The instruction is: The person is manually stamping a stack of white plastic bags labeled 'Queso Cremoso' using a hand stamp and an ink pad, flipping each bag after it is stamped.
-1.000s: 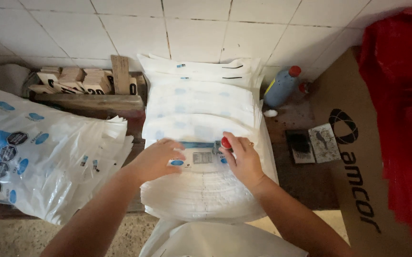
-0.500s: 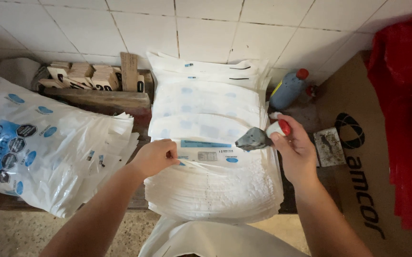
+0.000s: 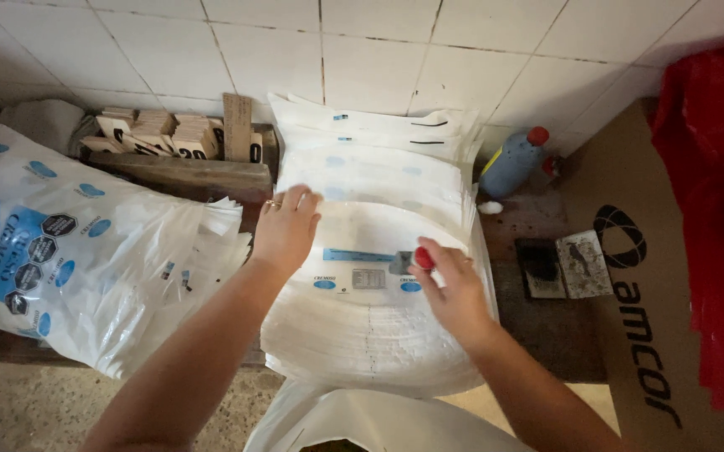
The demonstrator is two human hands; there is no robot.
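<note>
A thick stack of white plastic bags (image 3: 370,335) with blue print lies in front of me on a dark bench. My right hand (image 3: 454,289) grips a small stamp with a red knob (image 3: 416,259) and presses it onto the top bag near its printed label. My left hand (image 3: 286,226) rests flat, fingers spread, on the upper left part of the top bag, holding it down. More folded-back bags (image 3: 370,159) lie behind, against the tiled wall.
A pile of printed white-and-blue bags (image 3: 69,251) lies at left. Wooden number blocks (image 3: 169,134) sit in a tray at the back. A blue bottle with red cap (image 3: 512,159), a dark ink pad (image 3: 542,268) and a cardboard box (image 3: 646,276) are at right, with red plastic (image 3: 713,209) beyond.
My right hand moved from the ink pad side back left and set the stamp down on the top bag. My left hand flipped the previous bag back and now lies flat higher up.
</note>
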